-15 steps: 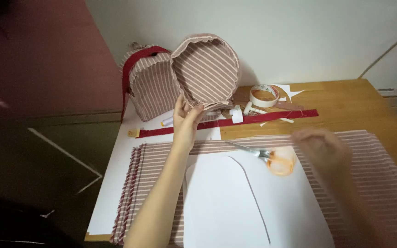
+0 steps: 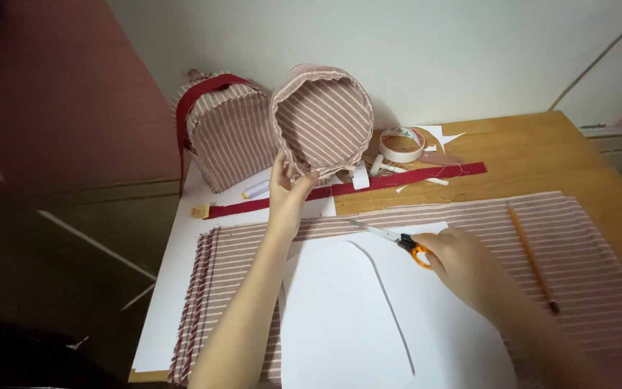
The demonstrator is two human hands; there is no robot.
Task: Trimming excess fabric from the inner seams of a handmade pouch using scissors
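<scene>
- Striped pink-and-white fabric, sewn into a rounded shell-shaped piece, is held upright above the tabletop in the head view
- its lower edge is pinched by the fingers of the left hand, which is clamped on it
- just behind it, against the wall, a small striped bag with a dark red strap is seen standing
- the right hand is laid over the orange handles of a pair of scissors; whether the handles are gripped cannot be told, as they are mostly covered
- the scissor blades are pointed leftwards, resting on a white paper pattern
- the pattern is spread over a flat sheet of striped cloth, on which a brown pencil is also laid, to the right of the right hand
- a dark red ribbon strip is stretched across the tabletop between the cloth and the wall
- a roll of tape is placed near the wall, just right of the held piece
</scene>
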